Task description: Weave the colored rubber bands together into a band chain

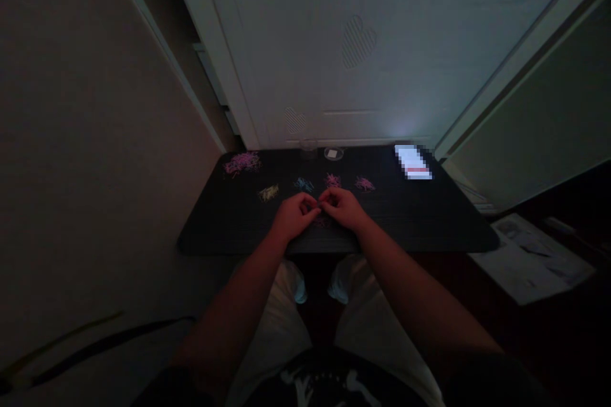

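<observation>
My left hand (296, 213) and my right hand (342, 206) meet over the middle of the dark table (405, 222). Both are closed in a pinch, fingertips almost touching; whatever lies between them is too small and dim to make out. Under the fingers is a faint reddish cluster of small thin pieces (321, 222), partly hidden. Just beyond the hands lie small piles of thin stick-like pieces: a yellowish pile (268, 193), a blue pile (303, 184), a pink pile (333, 180) and another pink pile (365, 184).
A larger mixed pink and purple pile (242, 163) lies at the table's back left. A clear round container (309, 149) and a clear lid-like disc with a white square (333, 154) stand at the back edge. A lit phone (413, 162) lies back right. Behind rises a white door (305, 44).
</observation>
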A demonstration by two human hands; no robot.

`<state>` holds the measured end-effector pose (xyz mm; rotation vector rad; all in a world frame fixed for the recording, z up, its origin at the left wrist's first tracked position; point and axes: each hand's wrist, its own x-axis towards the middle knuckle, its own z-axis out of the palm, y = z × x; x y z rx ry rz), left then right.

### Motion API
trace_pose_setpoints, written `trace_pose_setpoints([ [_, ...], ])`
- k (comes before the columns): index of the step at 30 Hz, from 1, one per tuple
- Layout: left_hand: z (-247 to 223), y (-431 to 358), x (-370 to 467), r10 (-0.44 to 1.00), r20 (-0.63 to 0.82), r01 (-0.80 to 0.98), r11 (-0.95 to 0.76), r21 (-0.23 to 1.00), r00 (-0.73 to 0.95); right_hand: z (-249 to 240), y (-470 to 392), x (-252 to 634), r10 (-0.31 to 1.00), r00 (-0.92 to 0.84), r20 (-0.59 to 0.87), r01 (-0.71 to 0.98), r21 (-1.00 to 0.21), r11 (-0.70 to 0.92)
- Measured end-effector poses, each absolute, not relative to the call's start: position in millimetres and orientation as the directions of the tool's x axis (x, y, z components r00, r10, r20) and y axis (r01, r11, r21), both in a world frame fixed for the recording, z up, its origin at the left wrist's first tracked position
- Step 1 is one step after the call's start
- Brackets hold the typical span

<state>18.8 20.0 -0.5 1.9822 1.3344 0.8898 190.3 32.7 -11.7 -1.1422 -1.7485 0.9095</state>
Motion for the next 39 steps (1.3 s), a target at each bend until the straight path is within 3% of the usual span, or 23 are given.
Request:
trace_pose_setpoints([
  [21,0.2,19.2,19.9,0.937,0.196,0.560,-0.331,0.760,0.288,-8.1,30.9,189.5,0.945,-0.212,0.249,0.328,-0.893,0.309],
  [39,-0.1,19.7,19.1,0.941,0.161,0.478,-0.293,0.828,0.298,-10.2,32.0,189.4,0.949,-0.211,0.235,0.320,-0.901,0.294],
])
